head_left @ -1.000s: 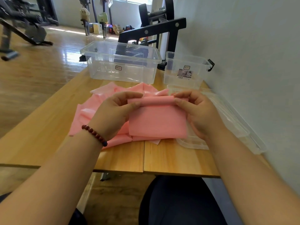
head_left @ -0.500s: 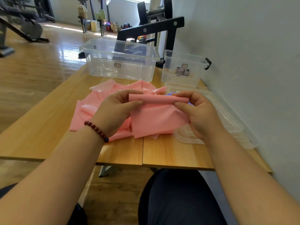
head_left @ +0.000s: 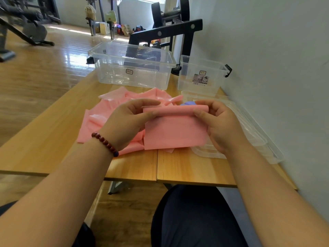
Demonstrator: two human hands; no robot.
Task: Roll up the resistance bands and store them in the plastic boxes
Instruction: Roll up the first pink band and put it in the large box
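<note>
Left wrist: single-strand bracelet (head_left: 105,143) of round, glossy dark-red beads, snug against the wrist; one dark blue bead at the lower end of the visible run.
Left hand (head_left: 128,122): bare.
Right hand (head_left: 220,127): bare.
Left forearm (head_left: 53,189): bare from wrist to frame edge.
Right forearm (head_left: 267,184): bare from wrist to frame edge.
Legs: dark trousers (head_left: 195,220), near black with a navy cast, plain smooth fabric; second leg only a dark patch at lower left.
</note>
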